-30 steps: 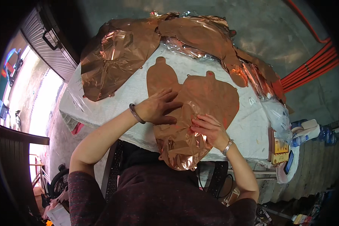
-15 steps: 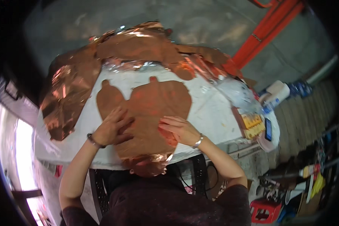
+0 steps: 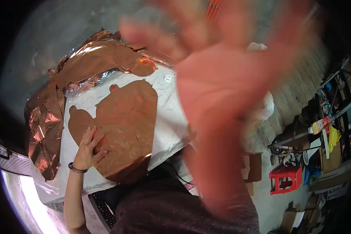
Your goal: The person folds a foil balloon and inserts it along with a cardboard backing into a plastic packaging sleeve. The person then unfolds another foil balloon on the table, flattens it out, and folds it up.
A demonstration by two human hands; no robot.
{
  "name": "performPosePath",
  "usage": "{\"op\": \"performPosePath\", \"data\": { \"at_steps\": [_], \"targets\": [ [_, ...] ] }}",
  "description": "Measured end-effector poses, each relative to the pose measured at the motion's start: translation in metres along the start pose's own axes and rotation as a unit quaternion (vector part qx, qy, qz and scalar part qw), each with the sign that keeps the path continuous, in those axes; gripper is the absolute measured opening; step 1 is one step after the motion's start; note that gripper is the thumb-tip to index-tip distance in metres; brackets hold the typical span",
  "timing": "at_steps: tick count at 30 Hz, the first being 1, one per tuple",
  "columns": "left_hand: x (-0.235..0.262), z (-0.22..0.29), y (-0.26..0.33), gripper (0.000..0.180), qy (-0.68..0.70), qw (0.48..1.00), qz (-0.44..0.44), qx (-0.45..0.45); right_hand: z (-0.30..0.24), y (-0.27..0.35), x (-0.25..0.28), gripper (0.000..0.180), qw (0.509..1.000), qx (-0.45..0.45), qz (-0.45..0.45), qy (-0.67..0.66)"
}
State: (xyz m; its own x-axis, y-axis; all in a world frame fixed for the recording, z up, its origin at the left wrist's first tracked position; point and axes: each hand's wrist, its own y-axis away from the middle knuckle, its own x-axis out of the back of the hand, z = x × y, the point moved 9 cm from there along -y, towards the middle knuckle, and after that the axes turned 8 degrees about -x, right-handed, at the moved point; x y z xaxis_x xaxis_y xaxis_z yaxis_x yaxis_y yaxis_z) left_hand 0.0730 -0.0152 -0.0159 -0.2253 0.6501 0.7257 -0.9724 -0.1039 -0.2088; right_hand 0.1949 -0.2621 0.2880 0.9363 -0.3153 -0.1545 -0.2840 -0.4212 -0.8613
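A flat, copper-coloured foil balloon (image 3: 124,117), not inflated, with rounded lobes and small tabs, lies on the white tabletop (image 3: 169,132). My left hand (image 3: 89,150), with a dark bracelet at the wrist, rests flat on its lower left part, fingers spread. Close to the camera, my right hand (image 3: 222,74) is raised with the palm showing and the fingers spread wide. It is blurred, holds nothing visible, and hides much of the table's right side.
More copper foil (image 3: 97,62) is heaped along the table's far edge, and a crumpled sheet (image 3: 46,132) hangs over the left edge. On the floor at right stand a red plastic stool (image 3: 285,180) and a cardboard box (image 3: 254,165), near cluttered shelving.
My right hand has left the foil balloon and come up close to the camera. The left hand stays on the foil. The view has turned, so the table appears further left and tilted.
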Motion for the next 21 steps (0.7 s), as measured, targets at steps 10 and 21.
{"op": "performPosePath", "data": {
  "at_steps": [10,21],
  "targets": [
    [0.002,0.026,-0.005,0.064,-0.157,0.986,-0.042,-0.037,0.014,-0.026,0.013,0.074,0.999,0.004,-0.02,0.04],
    [0.005,0.023,0.0,0.066,-0.167,0.984,-0.04,-0.04,-0.027,-0.029,0.055,0.063,0.997,-0.004,-0.047,0.064]
  ]
}}
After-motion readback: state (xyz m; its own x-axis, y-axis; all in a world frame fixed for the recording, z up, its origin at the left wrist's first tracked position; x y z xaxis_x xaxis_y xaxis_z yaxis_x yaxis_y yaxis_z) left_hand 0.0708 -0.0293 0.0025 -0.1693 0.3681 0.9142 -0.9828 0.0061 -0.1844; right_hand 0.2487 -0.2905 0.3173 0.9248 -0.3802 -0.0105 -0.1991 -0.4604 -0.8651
